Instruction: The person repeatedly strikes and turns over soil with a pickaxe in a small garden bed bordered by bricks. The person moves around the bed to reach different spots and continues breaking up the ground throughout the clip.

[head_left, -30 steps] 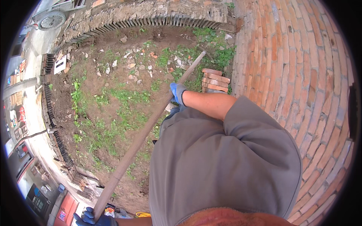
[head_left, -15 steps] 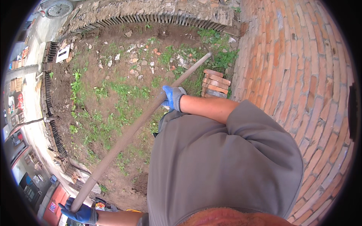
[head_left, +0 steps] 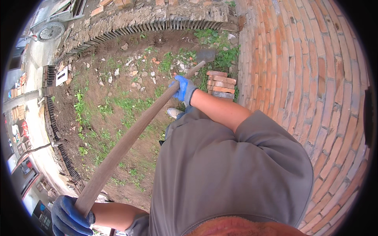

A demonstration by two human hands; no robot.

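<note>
A long wooden-handled hoe slants across the view, from the lower left up to its flat grey metal blade near the weeds by the wall. My left hand, in a blue work glove, is closed round the butt end of the handle. Farther up the shaft, my right hand grips it in a blue and grey glove. The blade lies past a scatter of pale stone and brick fragments; whether it touches the soil I cannot tell.
A small stack of bricks stands right of the shaft, beside a tall brick wall. Upright tiles edge the weedy plot. My shoe shows below my right hand. A spoked wheel is at the far left.
The hoe's head has shifted left, and its blade now shows broad side on. Both gloved hands keep hold; the right has risen slightly, and the left appears larger. My shoe has come into view.
</note>
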